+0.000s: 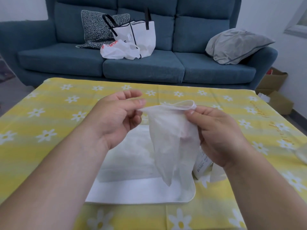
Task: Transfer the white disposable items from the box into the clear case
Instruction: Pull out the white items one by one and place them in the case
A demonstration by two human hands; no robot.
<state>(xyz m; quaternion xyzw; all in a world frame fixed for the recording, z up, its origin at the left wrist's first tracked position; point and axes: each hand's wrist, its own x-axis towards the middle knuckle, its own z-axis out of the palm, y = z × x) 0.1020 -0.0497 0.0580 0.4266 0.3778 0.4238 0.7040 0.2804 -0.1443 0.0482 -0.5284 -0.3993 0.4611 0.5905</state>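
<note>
A thin white disposable item [172, 140], limp like a glove or bag with a rolled rim, hangs above the table. My left hand [114, 118] pinches its upper left edge between thumb and forefinger. My right hand [219, 135] grips its rim and right side. Beneath it on the table lies the clear case [126, 165], flat and translucent with a white band along its near edge. A small white box [203, 165] with printed text lies partly hidden behind my right hand and the hanging item.
The table wears a yellow cloth with white daisies [49, 123]. A blue sofa [149, 67] behind it holds a white tote bag [141, 35], a plastic bag [119, 50] and cushions. Cardboard boxes [274, 90] stand on the floor at right.
</note>
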